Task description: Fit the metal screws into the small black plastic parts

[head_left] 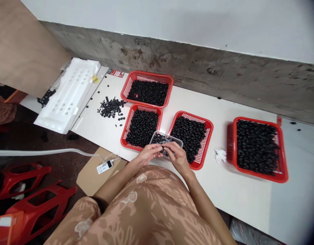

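My left hand point(148, 153) and my right hand point(176, 156) meet at the near edge of a small clear plastic tub point(172, 137) holding black ring-shaped parts. Both hands have their fingers pinched together around small black parts point(163, 149) between them; what exactly each finger holds is too small to tell. The tub sits at the white table's point(235, 194) front edge, between two red baskets point(128, 131) point(206, 143) full of the same black rings.
Another red basket point(146, 77) of black rings stands at the back, a larger one point(283, 153) to the right. Loose rings point(111, 107) lie on the table left of them. A white foam tray point(67, 95), a crumpled white tissue point(220, 156), cardboard and red stools point(31, 200) on the floor.
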A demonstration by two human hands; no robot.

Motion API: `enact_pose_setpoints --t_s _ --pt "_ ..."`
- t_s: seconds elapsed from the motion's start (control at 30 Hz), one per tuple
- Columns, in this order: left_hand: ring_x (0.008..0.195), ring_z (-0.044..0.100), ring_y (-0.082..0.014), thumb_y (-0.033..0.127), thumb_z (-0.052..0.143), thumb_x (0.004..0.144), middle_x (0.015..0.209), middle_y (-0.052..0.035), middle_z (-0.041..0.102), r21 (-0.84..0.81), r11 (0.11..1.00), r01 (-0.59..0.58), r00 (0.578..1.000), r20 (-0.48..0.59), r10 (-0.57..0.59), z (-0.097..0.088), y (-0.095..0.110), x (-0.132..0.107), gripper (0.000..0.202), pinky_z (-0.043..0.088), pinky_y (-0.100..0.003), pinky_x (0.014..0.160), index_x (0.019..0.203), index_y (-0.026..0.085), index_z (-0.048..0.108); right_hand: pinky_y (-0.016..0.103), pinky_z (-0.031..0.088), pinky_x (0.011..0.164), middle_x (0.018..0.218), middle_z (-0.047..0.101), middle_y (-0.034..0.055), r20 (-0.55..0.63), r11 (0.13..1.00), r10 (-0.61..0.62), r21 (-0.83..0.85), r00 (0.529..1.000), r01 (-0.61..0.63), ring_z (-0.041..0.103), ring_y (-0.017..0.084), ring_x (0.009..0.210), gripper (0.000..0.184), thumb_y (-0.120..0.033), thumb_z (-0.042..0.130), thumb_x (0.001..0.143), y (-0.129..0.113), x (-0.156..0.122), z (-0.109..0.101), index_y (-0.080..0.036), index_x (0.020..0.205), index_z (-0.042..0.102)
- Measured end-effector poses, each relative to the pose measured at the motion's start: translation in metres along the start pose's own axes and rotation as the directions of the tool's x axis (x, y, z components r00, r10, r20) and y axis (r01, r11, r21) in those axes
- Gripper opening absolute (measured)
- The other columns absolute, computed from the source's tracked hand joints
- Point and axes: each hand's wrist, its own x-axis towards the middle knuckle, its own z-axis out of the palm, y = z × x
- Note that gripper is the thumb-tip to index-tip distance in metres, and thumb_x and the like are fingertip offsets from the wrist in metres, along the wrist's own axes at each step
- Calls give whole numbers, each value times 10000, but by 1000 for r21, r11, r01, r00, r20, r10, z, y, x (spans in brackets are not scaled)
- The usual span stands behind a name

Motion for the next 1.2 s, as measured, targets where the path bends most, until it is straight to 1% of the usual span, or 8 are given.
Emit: enact_pose_setpoints --t_s 0.1,0.23,0.43,0.63,0.8,0.93,1.1,1.2 --pt "647 592 -98 329 831 597 805 -45 645 -3 1000 -2 1000 -9 2 -1 2 -2 369 457 -248 705 854 105 690 331 496 833 1007 631 71 2 1000 -9 -12 1000 9 595 175 935 234 -287 465 945 -1 -1 0 -214 1070 649" --pt "652 594 -99 322 831 593 815 -49 648 21 1000 -3 1000 -6 3 0 4 -4 380 455 -252 713 874 105 697 325 492 841 1000 627 69 15 1000 -25 -17 1000 25 593 172 941 223 -279 473 943 0 -2 0 -212 1048 659" --pt "681 612 -123 296 842 571 824 -69 663 48 999 -20 1000 -10 20 0 3 -4 409 458 -273 741 900 96 703 326 492 834 985 636 70 3 1000 21 10 1000 -21 598 175 922 226 -300 463 944 -1 -3 -1 -203 1016 654" --pt "694 617 -123 263 825 601 867 -60 649 55 992 -113 993 46 110 -1 0 -2 522 451 -254 710 1073 136 643 322 489 824 967 635 67 -32 997 71 17 997 -70 599 176 900 232 -315 457 941 -3 -5 -4 -200 999 650" --pt "663 607 -112 252 809 614 838 -42 647 59 989 -136 991 2 136 0 2 -3 514 428 -249 694 1077 139 618 329 478 860 989 636 67 1 1000 23 12 1000 -23 597 178 934 219 -293 458 944 -4 -5 -1 -207 1017 646" --pt "665 585 -95 221 809 603 811 -24 644 40 989 -145 989 -26 146 1 0 -3 507 412 -237 705 1068 138 624 322 482 843 993 649 65 -38 1000 10 -14 999 -10 607 175 924 222 -284 463 945 -3 -8 5 -212 1033 654" --pt "705 579 -100 199 812 591 794 -18 648 1 989 -149 987 -64 148 2 -3 -3 483 407 -244 756 1037 141 636 319 480 818 980 658 64 -56 994 -21 -108 998 15 610 172 894 229 -272 472 943 2 -11 8 -216 1067 656" --pt "736 585 -113 206 811 593 799 -22 652 35 985 -172 981 -86 174 3 -3 -4 467 406 -256 788 1023 142 640 312 477 800 976 659 63 -46 989 -17 -147 999 10 614 170 884 244 -284 456 952 5 -12 7 -215 1076 654"
